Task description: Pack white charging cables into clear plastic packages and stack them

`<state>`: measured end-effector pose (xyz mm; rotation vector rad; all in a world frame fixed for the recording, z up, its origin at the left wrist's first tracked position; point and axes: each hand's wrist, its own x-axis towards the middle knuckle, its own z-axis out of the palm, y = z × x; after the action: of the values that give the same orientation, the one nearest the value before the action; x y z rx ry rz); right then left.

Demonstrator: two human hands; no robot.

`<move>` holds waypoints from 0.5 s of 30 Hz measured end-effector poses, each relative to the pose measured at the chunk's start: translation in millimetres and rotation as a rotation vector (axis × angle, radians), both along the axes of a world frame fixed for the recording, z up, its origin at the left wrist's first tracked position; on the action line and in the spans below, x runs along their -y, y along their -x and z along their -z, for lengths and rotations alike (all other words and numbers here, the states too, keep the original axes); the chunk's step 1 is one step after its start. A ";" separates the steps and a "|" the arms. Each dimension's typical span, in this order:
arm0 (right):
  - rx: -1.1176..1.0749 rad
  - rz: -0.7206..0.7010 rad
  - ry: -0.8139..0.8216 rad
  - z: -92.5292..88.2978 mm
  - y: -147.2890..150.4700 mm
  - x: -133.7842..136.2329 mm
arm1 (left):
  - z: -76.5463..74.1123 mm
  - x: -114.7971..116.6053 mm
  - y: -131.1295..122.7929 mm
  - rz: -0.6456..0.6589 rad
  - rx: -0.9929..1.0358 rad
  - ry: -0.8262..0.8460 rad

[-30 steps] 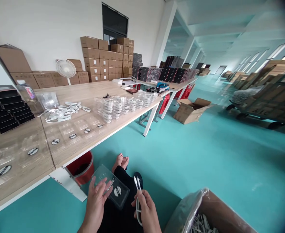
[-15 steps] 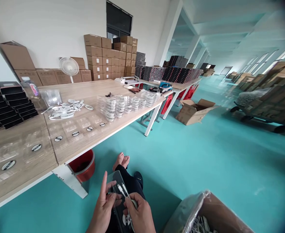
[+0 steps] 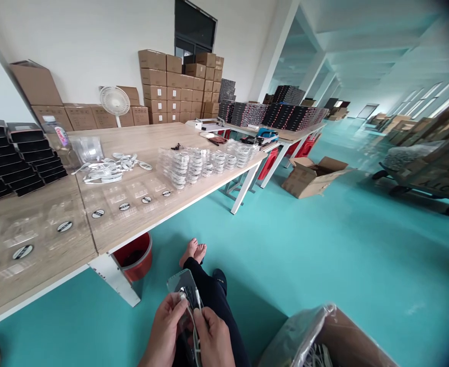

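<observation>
White charging cable [image 3: 194, 334], doubled into slim strands, is held low in front of you, over your dark trousers [image 3: 222, 306], with its two ends pointing away from you. Your left hand [image 3: 165, 326] has its thumb and forefinger closed in a pinch on one cable end; the other fingers curl beneath, partly hidden. Your right hand [image 3: 212, 334] is closed around the strands, thumb on top, just beside the left, and the second white plug sticks out past its fingertips. Under the cable and both hands, a clear plastic case [image 3: 180, 279] lies tilted over your lap; whether your lower fingers grip it, you cannot tell from this view. To your left runs a wood-topped table [image 3: 143, 137]. Along its near edge are clear packs with oval black-and-white labels [image 3: 124, 206]; behind them lies a loose heap of white cables [image 3: 104, 176], and farther along stand stacks of coiled cables in clear packaging [image 3: 188, 171]. Black boxes [image 3: 25, 160] are piled at the table's left end. A red bucket [image 3: 144, 262] sits below the table, and near your right side a plastic-lined carton [image 3: 356, 334] holds more white cables.
</observation>
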<state>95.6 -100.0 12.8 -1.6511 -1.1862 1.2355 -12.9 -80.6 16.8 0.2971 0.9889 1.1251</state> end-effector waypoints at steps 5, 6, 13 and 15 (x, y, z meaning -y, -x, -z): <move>0.047 -0.043 0.055 -7.3 -4.7 -1.6 | -1.1 0.0 -0.4 -0.011 -0.008 0.014; 0.056 -0.045 0.063 -9.2 -5.0 -1.7 | 1.0 0.2 -0.5 -0.002 -0.017 0.006; 0.015 -0.039 0.074 -13.0 -1.4 -2.6 | 14.4 3.0 -1.8 0.040 -0.112 -0.068; -0.008 -0.040 0.086 -14.1 -1.2 -3.8 | 14.2 3.2 -1.8 0.041 -0.121 -0.058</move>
<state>96.8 -96.2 26.9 -1.6904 -1.1809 1.3336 -11.1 -83.8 2.6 0.4351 1.0533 1.1098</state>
